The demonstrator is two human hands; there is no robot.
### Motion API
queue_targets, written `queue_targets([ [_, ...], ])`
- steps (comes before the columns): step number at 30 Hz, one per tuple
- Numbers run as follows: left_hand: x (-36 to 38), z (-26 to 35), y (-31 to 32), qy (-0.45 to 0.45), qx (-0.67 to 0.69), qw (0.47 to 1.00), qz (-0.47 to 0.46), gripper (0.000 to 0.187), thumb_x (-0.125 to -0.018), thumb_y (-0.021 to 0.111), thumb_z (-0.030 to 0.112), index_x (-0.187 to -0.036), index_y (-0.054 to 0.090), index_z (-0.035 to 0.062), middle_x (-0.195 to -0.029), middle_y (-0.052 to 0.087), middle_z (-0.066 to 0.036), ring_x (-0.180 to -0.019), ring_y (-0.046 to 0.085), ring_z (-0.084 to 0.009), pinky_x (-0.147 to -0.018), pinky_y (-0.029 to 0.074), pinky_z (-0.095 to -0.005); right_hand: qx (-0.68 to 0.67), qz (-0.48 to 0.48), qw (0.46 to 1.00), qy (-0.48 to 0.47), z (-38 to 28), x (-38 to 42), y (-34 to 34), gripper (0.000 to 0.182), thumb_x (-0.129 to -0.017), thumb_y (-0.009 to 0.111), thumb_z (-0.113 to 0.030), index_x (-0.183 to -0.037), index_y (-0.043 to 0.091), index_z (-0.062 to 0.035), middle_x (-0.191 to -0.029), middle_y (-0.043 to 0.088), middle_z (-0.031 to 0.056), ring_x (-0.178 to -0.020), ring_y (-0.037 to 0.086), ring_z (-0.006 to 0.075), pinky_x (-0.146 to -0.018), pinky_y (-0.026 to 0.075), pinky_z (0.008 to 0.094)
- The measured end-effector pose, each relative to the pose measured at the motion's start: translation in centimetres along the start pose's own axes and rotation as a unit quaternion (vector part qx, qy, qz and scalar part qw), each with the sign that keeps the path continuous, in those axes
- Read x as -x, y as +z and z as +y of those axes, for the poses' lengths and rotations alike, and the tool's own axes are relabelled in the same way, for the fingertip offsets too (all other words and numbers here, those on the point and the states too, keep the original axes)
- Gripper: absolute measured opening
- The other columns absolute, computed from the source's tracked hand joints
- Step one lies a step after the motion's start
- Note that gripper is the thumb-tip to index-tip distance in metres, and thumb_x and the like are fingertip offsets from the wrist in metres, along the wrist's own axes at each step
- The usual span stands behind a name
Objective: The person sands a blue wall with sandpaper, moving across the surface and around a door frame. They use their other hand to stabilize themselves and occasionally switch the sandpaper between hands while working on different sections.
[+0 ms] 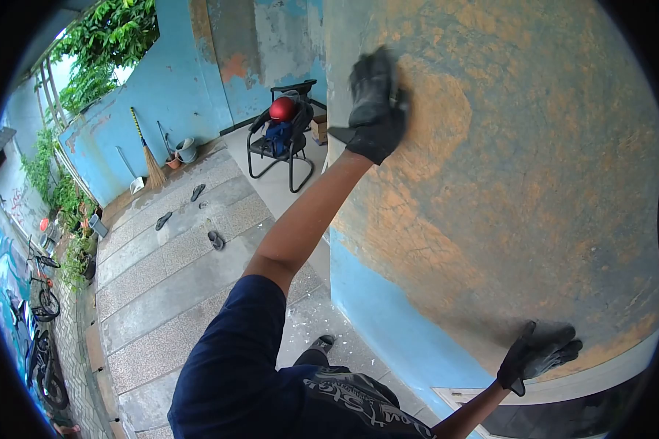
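Gloved hands at the patchy wall.
The left hand (pixel 378 102) is reaching up against the bare, orange-and-grey part of the wall (pixel 520 175); its fingers are blurring (whether they are gripping anything, I cannot tell). The right hand (pixel 543 353) is hovering at or near the wall's lower part, its fingers extending loosely, unclenched. The wall is standing directly before the person, and a chair (pixel 280 150) is standing beyond its edge.

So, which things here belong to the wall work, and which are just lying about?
Seemingly in the work:
patchy wall
gloved left hand
gloved right hand

Apparently just about:
chair
red helmet on it
broom
dustpan
bucket
loose sandals

Whether the left hand holds anything is too blurred to tell.
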State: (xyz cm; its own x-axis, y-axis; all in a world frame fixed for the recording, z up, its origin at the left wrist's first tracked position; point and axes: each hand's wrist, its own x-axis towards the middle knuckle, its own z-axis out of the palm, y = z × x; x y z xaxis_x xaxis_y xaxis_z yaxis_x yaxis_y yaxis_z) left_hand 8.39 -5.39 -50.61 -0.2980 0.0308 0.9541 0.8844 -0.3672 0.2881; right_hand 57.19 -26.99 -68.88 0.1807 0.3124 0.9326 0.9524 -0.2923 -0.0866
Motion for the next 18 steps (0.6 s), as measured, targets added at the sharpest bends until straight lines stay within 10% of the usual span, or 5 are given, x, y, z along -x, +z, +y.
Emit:
queue_targets([
  [5, 3.2, -3.5, 0.1, 0.132, -0.468, 0.867, -0.107, 0.053, -0.097, 0.053, 0.024, -0.145, 0.053, 0.0024, -0.152, 0.046, -0.028, -0.140, 0.046, -0.0420, -0.121, 0.025, -0.0585, -0.014, -0.010, 1.000, 0.011, -0.3, -0.2, -0.7, 0.094, -0.093, 0.067, -0.052, -0.162, 0.025, -0.0041, -0.167, 0.017, 0.0294, -0.154, 0.014, 0.0511, -0.121, 0.021, 0.0635],
  [8, 5.1, -7.1, -0.4, -0.108, -0.395, 0.745, -0.527, 0.051, -0.099, 0.049, 0.028, -0.144, 0.057, 0.0038, -0.148, 0.052, -0.027, -0.129, 0.057, -0.0437, -0.116, 0.033, -0.0570, -0.029, -0.004, 1.000, 0.011, -0.4, -0.3, -0.9, 0.094, -0.092, 0.070, -0.051, -0.162, 0.027, -0.0035, -0.167, 0.017, 0.0283, -0.154, 0.014, 0.0497, -0.122, 0.020, 0.0626],
  [12, 9.8, -3.6, -0.7, 0.058, -0.580, 0.681, -0.444, 0.044, -0.100, 0.051, 0.021, -0.137, 0.059, -0.0015, -0.142, 0.057, -0.026, -0.117, 0.064, -0.0403, -0.104, 0.043, -0.0519, -0.040, 0.011, 0.999, -0.003, -0.3, -0.4, -0.8, 0.096, -0.091, 0.070, -0.053, -0.161, 0.028, -0.0024, -0.168, 0.017, 0.0268, -0.155, 0.014, 0.0485, -0.122, 0.019, 0.0633],
  [15, 8.9, 8.0, -1.9, -0.071, -0.012, 0.992, -0.107, 0.062, -0.103, 0.041, 0.025, -0.155, 0.031, -0.0075, -0.157, 0.035, -0.030, -0.151, 0.025, -0.0439, -0.125, 0.020, -0.0521, -0.044, 0.034, 0.998, -0.021, -0.2, -0.5, -0.5, 0.095, -0.091, 0.069, -0.054, -0.160, 0.030, -0.0023, -0.168, 0.017, 0.0282, -0.155, 0.015, 0.0494, -0.122, 0.018, 0.0641],
  [18, 14.0, 15.0, -2.4, 0.206, -0.023, 0.949, -0.236, 0.069, -0.103, 0.043, 0.045, -0.161, 0.029, 0.0092, -0.162, 0.031, -0.024, -0.153, 0.025, -0.0379, -0.126, 0.018, -0.0533, -0.044, 0.018, 0.999, -0.014, -0.4, -0.5, -1.0, 0.093, -0.091, 0.070, -0.052, -0.159, 0.032, -0.0017, -0.167, 0.018, 0.0301, -0.154, 0.015, 0.0509, -0.122, 0.018, 0.0645],
])
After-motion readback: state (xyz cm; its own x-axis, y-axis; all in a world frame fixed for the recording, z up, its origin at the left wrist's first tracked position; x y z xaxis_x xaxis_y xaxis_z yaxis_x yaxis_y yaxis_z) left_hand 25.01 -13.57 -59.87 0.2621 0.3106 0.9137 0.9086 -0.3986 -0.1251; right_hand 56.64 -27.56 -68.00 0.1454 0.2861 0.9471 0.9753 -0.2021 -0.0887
